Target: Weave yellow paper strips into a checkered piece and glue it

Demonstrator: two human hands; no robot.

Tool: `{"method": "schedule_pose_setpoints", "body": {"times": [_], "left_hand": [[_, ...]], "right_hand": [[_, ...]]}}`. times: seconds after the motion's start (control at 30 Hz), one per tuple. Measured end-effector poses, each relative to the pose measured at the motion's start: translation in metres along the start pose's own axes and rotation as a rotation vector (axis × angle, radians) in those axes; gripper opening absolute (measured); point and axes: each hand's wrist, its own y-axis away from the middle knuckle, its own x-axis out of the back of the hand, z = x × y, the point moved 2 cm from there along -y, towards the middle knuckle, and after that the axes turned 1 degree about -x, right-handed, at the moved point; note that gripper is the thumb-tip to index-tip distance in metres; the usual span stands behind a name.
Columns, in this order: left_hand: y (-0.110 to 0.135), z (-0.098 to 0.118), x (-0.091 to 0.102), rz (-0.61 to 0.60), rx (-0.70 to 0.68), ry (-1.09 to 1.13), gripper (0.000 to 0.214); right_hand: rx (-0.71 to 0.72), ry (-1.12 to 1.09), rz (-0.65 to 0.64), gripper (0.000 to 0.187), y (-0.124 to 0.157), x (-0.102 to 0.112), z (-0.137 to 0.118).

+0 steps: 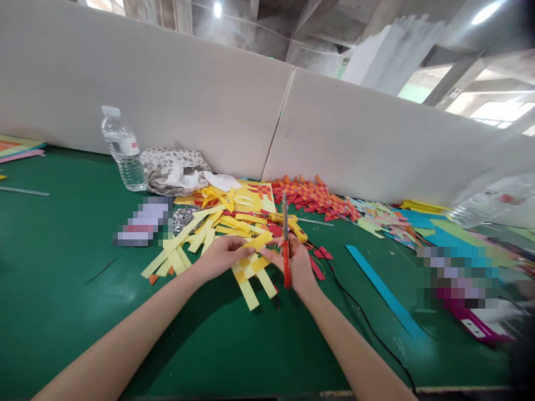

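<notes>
My left hand (221,255) pinches the left side of a woven piece of yellow paper strips (251,273), held just above the green table (62,267). My right hand (295,264) grips the piece's right side and also holds red-handled scissors (286,245), blades pointing up and away. A pile of loose yellow strips (200,234) lies just behind my left hand. Both hands have their fingers closed.
A water bottle (122,149) and a crumpled patterned cloth (173,167) stand by the back partition. Finished orange-red woven fish (313,197) lie behind my hands. A blue strip (384,292), coloured paper sheets (422,223) and a black cable (363,317) lie at right.
</notes>
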Motion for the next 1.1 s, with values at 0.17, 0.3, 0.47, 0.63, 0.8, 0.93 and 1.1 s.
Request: {"method": "schedule_pose_setpoints", "body": {"times": [0.17, 0.3, 0.47, 0.63, 0.8, 0.93, 1.1], "left_hand": [[0.001, 0.000, -0.006, -0.027, 0.012, 0.043, 0.028], [0.002, 0.004, -0.008, -0.012, 0.004, 0.073, 0.029], [0.001, 0.004, -0.003, 0.051, 0.024, 0.103, 0.026], [-0.001, 0.002, 0.007, 0.237, 0.076, 0.199, 0.025], [-0.005, -0.003, 0.018, 0.440, 0.136, 0.389, 0.036], [-0.004, -0.004, 0.020, 0.470, 0.151, 0.507, 0.041], [-0.003, 0.000, 0.016, 0.425, 0.162, 0.568, 0.036]], "right_hand": [[-0.048, -0.070, -0.084, 0.045, 0.002, -0.002, -0.001], [-0.047, -0.136, -0.182, 0.040, 0.004, -0.008, -0.004], [-0.025, -0.155, -0.020, 0.038, -0.001, -0.003, -0.004], [-0.086, -0.265, 0.235, 0.031, -0.005, 0.014, 0.002], [-0.126, -0.287, 0.280, 0.030, -0.003, 0.017, -0.001], [-0.003, -0.065, 0.184, 0.029, 0.003, 0.013, -0.015], [0.087, 0.386, -0.013, 0.029, 0.010, 0.006, -0.022]]}}
